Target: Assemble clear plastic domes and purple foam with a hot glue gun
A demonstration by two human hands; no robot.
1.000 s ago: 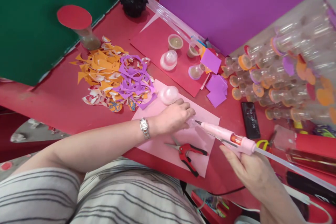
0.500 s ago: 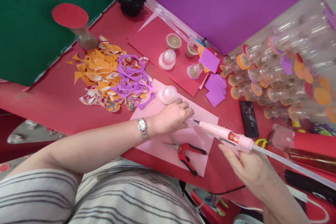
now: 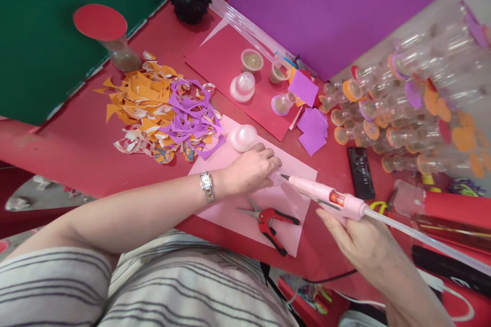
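Note:
My left hand (image 3: 251, 169) rests on a pink sheet (image 3: 291, 199), its fingers closed on a small clear plastic cup (image 3: 276, 178). My right hand (image 3: 358, 240) grips a pink glue gun (image 3: 326, 196) with a clear glue stick out of its back. The gun's metal tip touches the small cup. A silver watch (image 3: 206, 187) is on my left wrist. Red-handled scissors (image 3: 270, 219) lie on the pink sheet just below my left hand. A clear domed lid (image 3: 243, 137) sits on the sheet above my hand.
A heap of orange and purple foam scraps (image 3: 164, 112) lies at the left. Small cups with brown filling (image 3: 252, 61) stand on a red sheet. Purple squares (image 3: 312, 127), a black device (image 3: 359, 172) and a stack of clear bottles (image 3: 414, 107) fill the right.
The glue gun's tip has moved slightly left and closer onto the small cup. My left hand has stayed in place holding it.

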